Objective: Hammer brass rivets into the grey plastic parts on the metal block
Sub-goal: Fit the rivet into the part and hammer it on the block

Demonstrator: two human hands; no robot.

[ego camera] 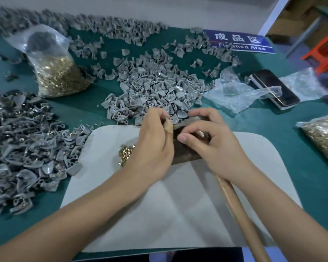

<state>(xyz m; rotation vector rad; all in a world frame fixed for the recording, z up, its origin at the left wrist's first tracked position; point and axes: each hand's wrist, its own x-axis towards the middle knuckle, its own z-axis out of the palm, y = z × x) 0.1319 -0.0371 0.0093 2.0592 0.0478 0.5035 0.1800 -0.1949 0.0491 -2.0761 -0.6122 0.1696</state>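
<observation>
So right now I'm at the setup step, not the hammering one. Both hands are up at the far end of the metal block [186, 148], which sits on the pale mat [159, 205] on the counter [292, 144], and I'm fiddling a grey plastic part [175, 118] into place on top of it

My left hand [151, 146] has its fingers curled in, pinching that part right at the edge of the block. There's a bandage on one finger, fyi. My right hand [210, 140] is curled over the block from the other side, fingertips bent down onto it. Looks like something brassy is under those fingers, probably a rivet, but I honestly can't tell for sure from this angle

The hammer's wooden handle [240, 214] is lying under my right wrist, nobody's holding it. Little heap of loose brass rivets [126, 153] is just beside my left hand on the mat. The big pile of unworked grey parts [155, 87] sits right behind the block

Next I reckon it needs the rivet standing straight in the hole, fingers clear, then my right hand goes for the hammer. Easy to whack a thumb here
</observation>
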